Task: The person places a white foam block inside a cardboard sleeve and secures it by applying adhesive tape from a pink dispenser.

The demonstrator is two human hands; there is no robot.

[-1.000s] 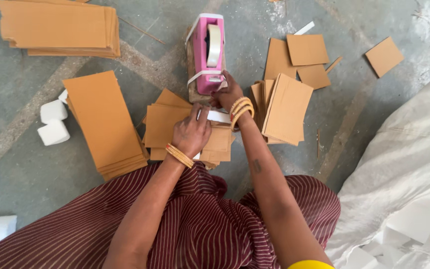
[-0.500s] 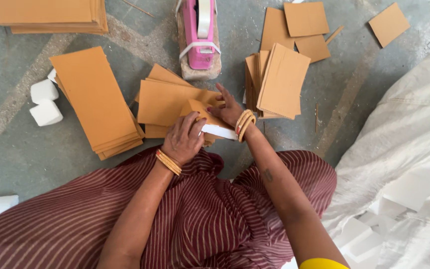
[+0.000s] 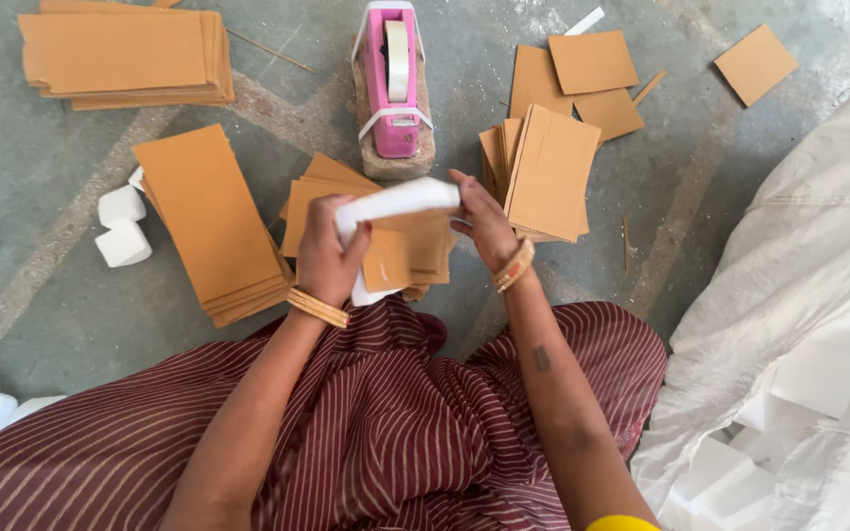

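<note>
Both hands work low over the floor [image 3: 41,157], the left hand [image 3: 327,258] and right hand [image 3: 484,221] closed on a white strip [image 3: 395,202] between them. Straight ahead at 12 o'clock the pink tape dispenser [image 3: 393,88] blocks the way, just beyond the strip. At 9 o'clock a tall card stack [image 3: 211,224] lies near the left hand, with white blocks [image 3: 122,226] past it. At 3 o'clock a leaning card pile [image 3: 546,172] almost touches the right hand. Under the hands loose cards [image 3: 415,251] cover the floor. Bare floor opens at 2 o'clock, short of the white sack [image 3: 799,256], and at 10 o'clock before the far stack [image 3: 120,54].
</note>
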